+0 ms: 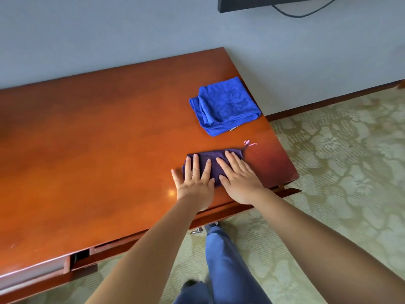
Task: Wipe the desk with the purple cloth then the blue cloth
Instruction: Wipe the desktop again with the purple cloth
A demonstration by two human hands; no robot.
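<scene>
While both hands lie flat on the cloth, the wipe is only beginning, so the risks are those of a stroke about to start.

Left hand: the left hand [194,183] presses the left part of the folded dark purple fabric cloth [213,162], fingers [195,164] straight and spread, thumb off on the bare wood; nothing is gripped.

Right hand: the right hand [240,182] presses the right part of the same cloth, fingers straight, released rather than clenched, just beside the left hand.

Purple cloth: it lies near the front right corner of the glossy reddish-brown wooden tabletop [98,139], folded into a narrow band.

Risk, slipping: with flat palms and no grip, the cloth could bunch or slide out from under the hands on so polished a surface.

Risk, coverage: the wide left stretch of wood is well apart from the cloth and could be missed.

Risk, pink mark: a small pink smear [249,143] sits just beyond the cloth's right corner; a stroke might spread it.

Risk, blue cloth: the folded bright blue microfibre cloth [225,106] rests near the right edge, behind the purple one; a far sweep could push it off.

Surface: shiny, reflecting light, with a drawer partly open at the front left.

Room: grey wall [109,29] behind, patterned pale green carpet [339,161] at right, dark mounted panel with a cable above.
</scene>
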